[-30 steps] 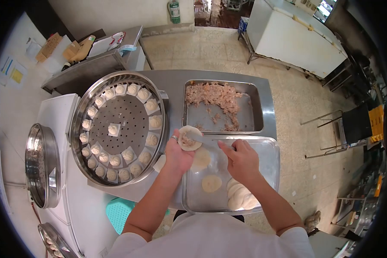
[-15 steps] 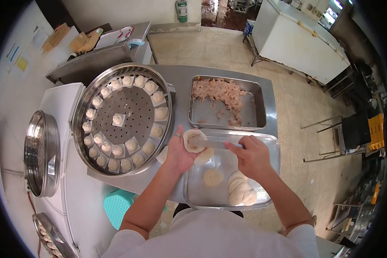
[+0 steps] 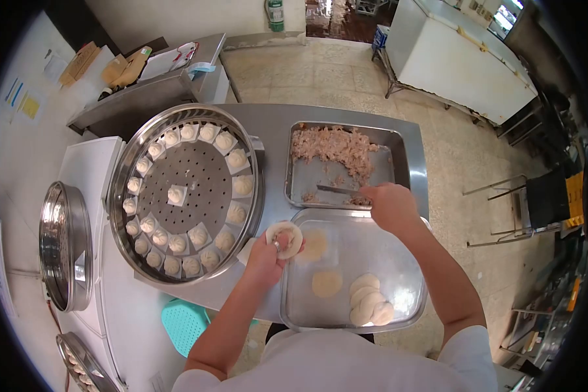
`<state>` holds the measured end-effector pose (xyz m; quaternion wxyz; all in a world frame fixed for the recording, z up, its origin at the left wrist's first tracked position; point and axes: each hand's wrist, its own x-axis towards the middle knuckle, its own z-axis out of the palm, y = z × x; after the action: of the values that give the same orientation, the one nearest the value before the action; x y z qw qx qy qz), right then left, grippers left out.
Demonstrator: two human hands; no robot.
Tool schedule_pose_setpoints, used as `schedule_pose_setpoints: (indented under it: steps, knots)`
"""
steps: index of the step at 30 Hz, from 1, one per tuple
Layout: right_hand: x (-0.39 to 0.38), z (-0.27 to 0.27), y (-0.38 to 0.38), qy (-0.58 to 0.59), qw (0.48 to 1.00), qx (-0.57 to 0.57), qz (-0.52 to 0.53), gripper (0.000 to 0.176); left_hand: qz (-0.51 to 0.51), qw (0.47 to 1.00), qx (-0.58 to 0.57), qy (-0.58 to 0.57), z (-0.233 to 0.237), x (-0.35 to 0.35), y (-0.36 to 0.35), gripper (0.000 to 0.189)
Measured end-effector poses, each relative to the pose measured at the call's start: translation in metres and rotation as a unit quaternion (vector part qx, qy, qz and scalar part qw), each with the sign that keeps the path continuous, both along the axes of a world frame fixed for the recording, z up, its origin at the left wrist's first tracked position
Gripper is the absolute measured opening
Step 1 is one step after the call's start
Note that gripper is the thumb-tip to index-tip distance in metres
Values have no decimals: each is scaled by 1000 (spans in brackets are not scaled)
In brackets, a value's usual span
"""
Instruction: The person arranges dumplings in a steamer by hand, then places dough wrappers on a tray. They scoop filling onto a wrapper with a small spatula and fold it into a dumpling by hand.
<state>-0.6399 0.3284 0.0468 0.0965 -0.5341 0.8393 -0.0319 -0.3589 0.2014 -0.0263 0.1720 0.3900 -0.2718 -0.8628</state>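
Our left hand (image 3: 266, 256) cups a round dough wrapper (image 3: 285, 238) with some filling on it. The fingers are curled under it, over the left edge of the lower tray (image 3: 385, 248) and just beside the big steamer (image 3: 196, 171) of shaped buns (image 3: 236, 159). Our right hand (image 3: 389, 204) is closed around a thin spatula (image 3: 336, 189) — its blade lies in the upper tray (image 3: 313, 173), near the minced filling (image 3: 336, 145). Plain dough discs (image 3: 369, 302) lie in the lower tray.

Wrapper (image 3: 285, 238) in left hand (image 3: 264, 259), spatula (image 3: 336, 189) in right hand (image 3: 389, 206)
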Motion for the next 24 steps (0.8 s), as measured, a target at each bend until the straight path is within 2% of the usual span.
schedule_pose_setpoints:
  steps: [2, 8, 11, 16, 20, 24]
  knots:
    - [-5, -6, -23, -15, 997, 76, -2, 37, 1, 999, 23, 37, -14, 8, -1, 35]
    - [-17, -24, -65, -51, 986, 157, 36, 32, 25, 999, 46, -12, -29, 10, 7, 36]
    - [-20, -31, -72, -81, 985, 144, 42, 33, 7, 999, 50, -11, -44, 12, 10, 37]
    - [-21, -29, -79, -106, 979, 163, 60, 34, -14, 998, 68, 12, -16, -4, 9, 40]
    - [-25, -35, -77, -167, 976, 130, 55, 29, -41, 998, 44, 21, -23, -5, 5, 44]
    - [-41, -53, -64, -280, 956, 73, 52, 29, 18, 997, 75, 29, -21, -8, 1, 41]
